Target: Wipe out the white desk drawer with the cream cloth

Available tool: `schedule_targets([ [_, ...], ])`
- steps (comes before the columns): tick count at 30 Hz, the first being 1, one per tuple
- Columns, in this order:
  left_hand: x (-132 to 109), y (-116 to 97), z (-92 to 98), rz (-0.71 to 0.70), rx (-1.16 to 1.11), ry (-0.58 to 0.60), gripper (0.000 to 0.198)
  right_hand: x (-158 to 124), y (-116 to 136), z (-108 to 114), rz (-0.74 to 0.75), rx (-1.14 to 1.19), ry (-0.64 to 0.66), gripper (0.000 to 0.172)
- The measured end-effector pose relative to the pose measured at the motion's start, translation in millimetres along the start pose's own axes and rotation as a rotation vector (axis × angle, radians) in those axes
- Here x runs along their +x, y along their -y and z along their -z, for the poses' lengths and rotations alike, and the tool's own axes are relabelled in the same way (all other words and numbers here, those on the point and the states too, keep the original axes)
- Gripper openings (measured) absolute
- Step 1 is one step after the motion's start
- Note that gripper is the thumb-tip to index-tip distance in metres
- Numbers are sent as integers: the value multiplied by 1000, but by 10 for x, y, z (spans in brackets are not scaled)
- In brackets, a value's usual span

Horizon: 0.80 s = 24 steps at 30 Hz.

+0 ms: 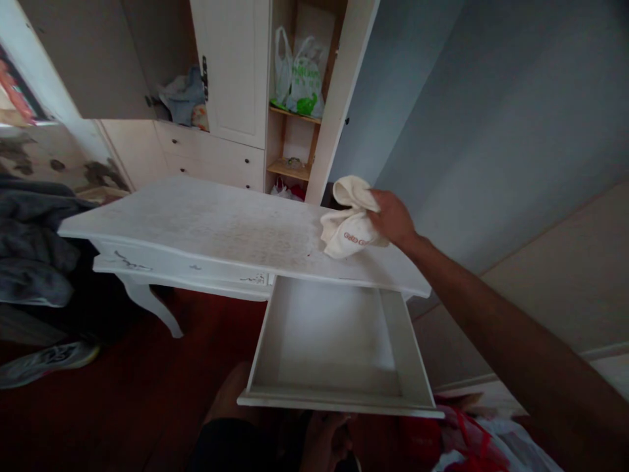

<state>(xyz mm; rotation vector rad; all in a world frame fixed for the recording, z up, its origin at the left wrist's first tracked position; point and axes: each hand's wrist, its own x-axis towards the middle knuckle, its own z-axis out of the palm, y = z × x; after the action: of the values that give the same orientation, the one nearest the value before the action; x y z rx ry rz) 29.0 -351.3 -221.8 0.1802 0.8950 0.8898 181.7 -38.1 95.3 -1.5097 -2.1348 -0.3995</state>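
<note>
My right hand is closed on a crumpled cream cloth with red lettering, which rests on the far right of a white table top. Below that end of the table a white drawer is pulled out toward me, and nothing lies in it. My left hand is low down under the drawer's front edge, dark and only partly visible; its fingers look curled, and I cannot make out whether it holds anything.
A cream wardrobe stands behind the table with plastic bags on open shelves. Grey bedding lies at the left, a shoe on the red floor, and red and white clutter at the lower right.
</note>
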Motion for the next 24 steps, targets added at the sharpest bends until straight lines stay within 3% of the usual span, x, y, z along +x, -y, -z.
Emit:
schedule_targets([
  [3,41,30,36,-10,41,5,54,-278,-72,-484,37,-23,406,60],
  [4,51,38,50,-17,49,9,53,-380,-60,-618,32,-28,493,63],
  [6,67,41,87,-16,69,30,53,-535,-27,-797,-13,-18,547,65],
  [9,91,20,167,27,121,40,58,-591,-58,-826,-24,95,552,71],
  [11,104,-1,220,71,155,44,61,-559,-173,-736,-25,242,545,86],
  [13,106,-17,263,85,161,71,63,-545,-363,-626,-81,407,506,100],
  [16,78,-35,322,112,131,162,64,-654,-754,-537,-270,558,410,105],
  [20,-39,-112,435,156,45,304,60,-1039,-1265,-629,-538,505,326,89],
  [24,-168,-263,507,211,-102,532,50,-1379,-1474,-793,-509,298,159,62],
])
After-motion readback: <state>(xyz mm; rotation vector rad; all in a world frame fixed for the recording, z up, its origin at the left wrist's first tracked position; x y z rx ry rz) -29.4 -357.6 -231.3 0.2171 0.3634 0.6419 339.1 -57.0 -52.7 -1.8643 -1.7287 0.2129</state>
